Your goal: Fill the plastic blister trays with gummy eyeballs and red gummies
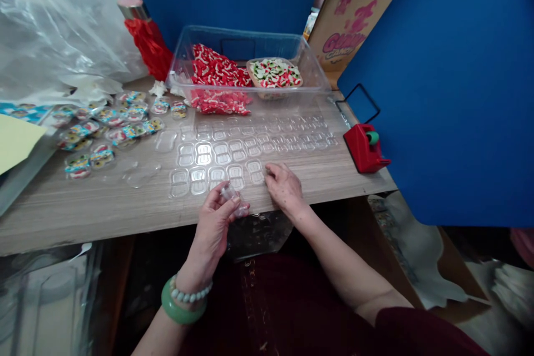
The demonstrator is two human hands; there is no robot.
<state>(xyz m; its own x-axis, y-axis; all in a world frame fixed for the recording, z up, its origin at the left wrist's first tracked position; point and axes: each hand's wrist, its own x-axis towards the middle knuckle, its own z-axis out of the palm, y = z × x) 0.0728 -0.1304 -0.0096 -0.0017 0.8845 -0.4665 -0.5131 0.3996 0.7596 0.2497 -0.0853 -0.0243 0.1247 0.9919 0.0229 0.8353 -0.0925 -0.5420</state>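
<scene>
"What's in our left hand?"

"We're grasping a small clear plastic capsule between thumb and fingers, just above the near table edge. A green bangle and a beaded bracelet sit on that wrist."

"And our right hand?"

"It's relaxed, not clenched. Its fingertips rest on a clear blister sheet, which lies on the wood-grain table in the middle of the frame."

"What do we have around the sheet?"

"At upper centre, just beyond it, sits a clear plastic bin. Inside are loose red-and-white gummy candy and a smaller tray of green, white and red candy."

"And to the sides?"

"On the left of the frame, we have filled round candy packs in a loose cluster. On the right, a red tape dispenser stands at the table's edge, and a cardboard box leans at upper right."
</scene>
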